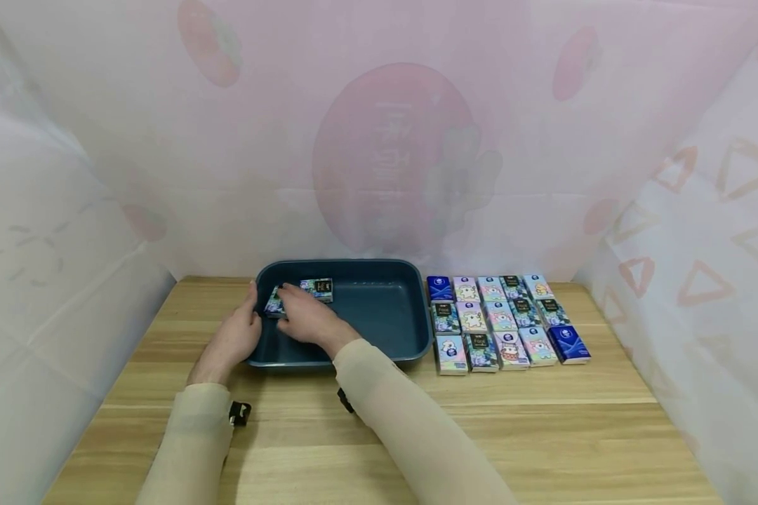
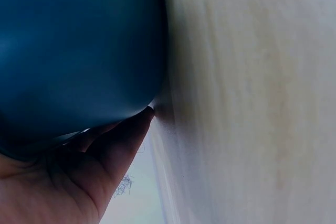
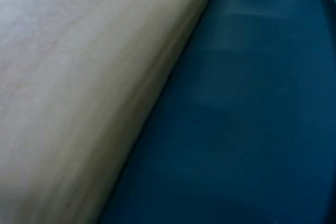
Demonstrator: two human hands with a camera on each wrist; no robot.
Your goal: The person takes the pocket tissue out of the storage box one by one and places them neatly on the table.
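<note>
A dark teal basin [image 1: 379, 312] stands on the wooden table. My left hand [image 1: 235, 338] rests against its left wall; in the left wrist view the fingers [image 2: 123, 142] lie along the outside of that wall. Inside the basin, my right hand [image 1: 309, 319] grips a small dark floral tissue pack [image 1: 274, 304] near the left wall, covering part of it. Behind that hand lies a second floral tissue pack [image 1: 321, 287], partly hidden. From the right wrist, only the basin's outer wall [image 3: 236, 114] and the table show; the hand is out of that view.
Right of the basin, several tissue packs [image 1: 499, 315] lie in three rows, in dark floral, pastel cartoon and blue [image 1: 568, 344] wrappers. Printed cloth walls [image 1: 379, 231] enclose the wooden table [image 1: 480, 435] at the back and both sides.
</note>
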